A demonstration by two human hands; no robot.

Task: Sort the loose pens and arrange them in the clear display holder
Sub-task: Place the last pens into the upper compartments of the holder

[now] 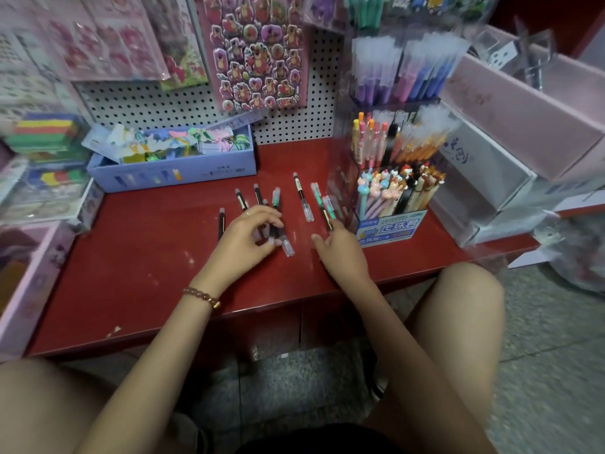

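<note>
Clear display holder (342, 191): upright cartoon-topped pens (393, 188).
Loose pens (298, 186): lengthwise away from me.
Left hand (244, 235): grips some.
Right hand (342, 257): straight forefinger touches green pen (328, 208).

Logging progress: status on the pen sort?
Left hand grips pens on the red shelf. Right hand touches a green pen beside the clear holder. Loose pens remain; box of cartoon pens by holder.

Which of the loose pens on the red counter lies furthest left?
The black pen with a clear cap, lying alone just left of the left hand; every other loose pen lies further right.
</note>
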